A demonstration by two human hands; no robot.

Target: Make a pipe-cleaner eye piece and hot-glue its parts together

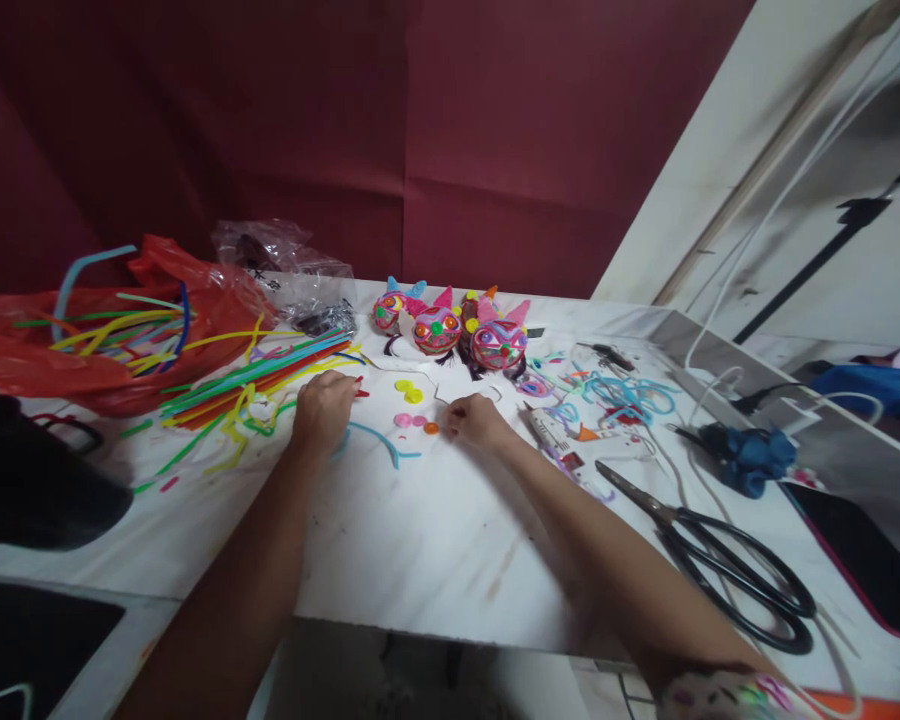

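A red piece (361, 394) is held in the left hand (325, 408); the right hand (468, 419), beside an orange disc (431, 428), is curled, contents undetermined.

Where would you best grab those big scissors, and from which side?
Probably by the black loop handles, the right hand coming from the near right: the scissors lie with those loops toward that side and the blades pointing away, far left.

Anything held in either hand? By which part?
Left hand: a small red piece, apparently pinched at its near end, the far end jutting out. Right hand: cannot tell; any hold is hidden.
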